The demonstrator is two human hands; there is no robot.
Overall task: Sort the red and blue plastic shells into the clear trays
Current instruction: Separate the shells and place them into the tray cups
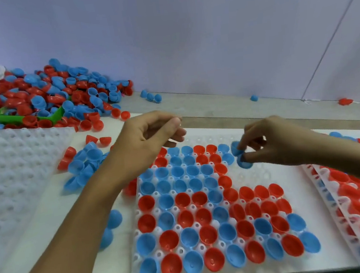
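Shells [182, 202] — glossy red and blue cups — fill the clear tray [290, 182]; right hand [271, 144] pinches blue ones [243, 162]; left hand [150, 137] loosely curled, empty.

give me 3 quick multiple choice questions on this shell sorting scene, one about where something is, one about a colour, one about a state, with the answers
1. Where does the big loose pile of shells lie?
A. far left, against the wall
B. near right corner
C. inside the middle tray

2. What colour are the shells in the right hand?
A. red
B. blue
C. green

3. How full is the middle clear tray?
A. full
B. bare
C. partly filled, with free pockets at the upper right

Answers:
1 A: the pile sits at the far left by the wall, around a green bin.
2 B: the fingertips pinch blue shells over the tray.
3 C: red and blue shells fill most rows, while pockets under the right hand show bare.
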